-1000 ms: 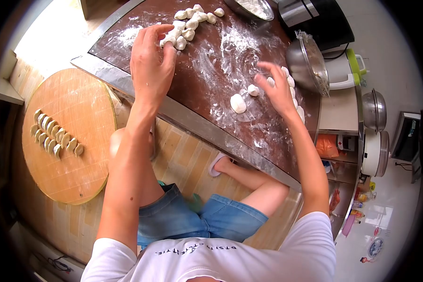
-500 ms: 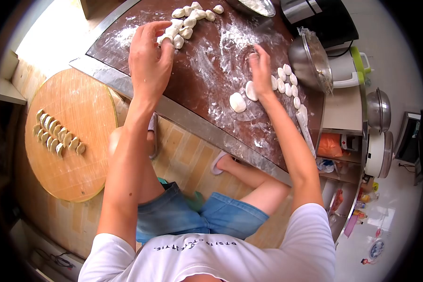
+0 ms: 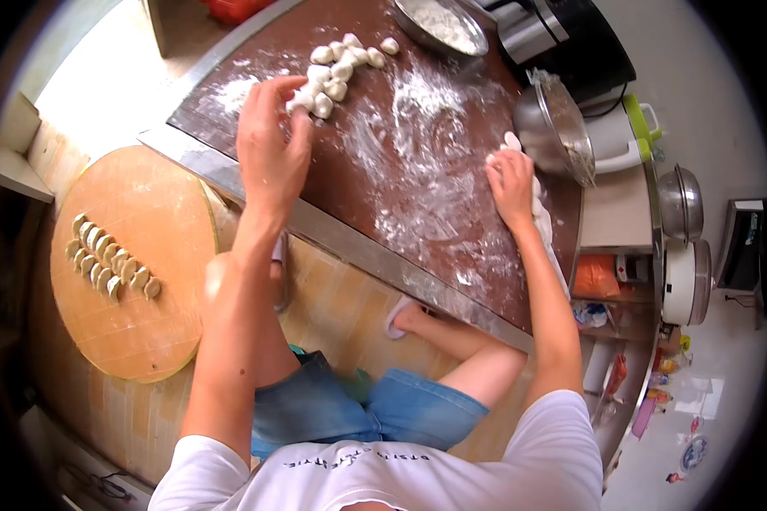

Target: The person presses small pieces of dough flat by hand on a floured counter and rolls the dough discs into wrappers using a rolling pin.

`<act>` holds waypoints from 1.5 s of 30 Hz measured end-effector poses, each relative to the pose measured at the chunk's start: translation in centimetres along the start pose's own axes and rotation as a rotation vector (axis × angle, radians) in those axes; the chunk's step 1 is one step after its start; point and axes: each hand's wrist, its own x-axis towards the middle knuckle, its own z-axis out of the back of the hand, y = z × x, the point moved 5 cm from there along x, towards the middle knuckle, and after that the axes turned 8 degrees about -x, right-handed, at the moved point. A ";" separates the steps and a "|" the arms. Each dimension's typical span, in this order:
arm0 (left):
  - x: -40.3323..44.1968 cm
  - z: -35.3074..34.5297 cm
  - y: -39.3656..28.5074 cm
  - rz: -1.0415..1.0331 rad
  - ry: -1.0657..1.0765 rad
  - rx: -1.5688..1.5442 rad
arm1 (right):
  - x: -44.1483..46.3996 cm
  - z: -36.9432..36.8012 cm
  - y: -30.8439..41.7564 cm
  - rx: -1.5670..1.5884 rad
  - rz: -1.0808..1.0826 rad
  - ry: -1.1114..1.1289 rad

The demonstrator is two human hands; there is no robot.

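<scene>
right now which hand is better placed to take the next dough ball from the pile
Left, I'd say: the left hand is at the dough balls, while the right hand is across the floured table, over dough pieces near a metal bowl.

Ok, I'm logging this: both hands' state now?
Left hand: open, thumb and fingers apart at dough balls.
Right hand: fingers bent; grip can't be told.

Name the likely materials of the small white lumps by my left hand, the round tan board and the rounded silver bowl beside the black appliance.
Lumps: probably dough, matte, with soft, uneven outlines.
Board: likely wood or bamboo, dull, its tan face faintly lined.
Bowl: apparently polished metal, perhaps steel; its curved wall carries bright reflections.
</scene>
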 end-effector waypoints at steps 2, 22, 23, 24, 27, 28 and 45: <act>0.3 0.3 0.1 0.037 -0.033 -0.026 | 2.1 1.4 0.6 0.004 -0.030 -0.121; 0.2 0.8 0.4 0.050 0.017 0.076 | 7.5 -0.9 8.8 0.538 0.090 0.168; 0.2 0.8 0.5 0.058 0.027 0.082 | 6.3 0.3 8.7 0.551 0.118 0.151; 0.3 0.8 0.6 0.054 0.022 0.073 | 5.3 1.0 8.6 0.612 0.061 0.175; 0.3 0.7 0.7 0.062 0.032 0.062 | 3.2 3.1 8.1 0.749 -0.204 0.169; 0.4 0.6 0.7 0.040 -0.014 0.018 | 3.0 3.1 7.3 0.828 -0.285 0.084; 0.1 -0.5 0.9 0.036 0.014 0.036 | 11.3 -3.1 5.4 0.452 -0.216 0.142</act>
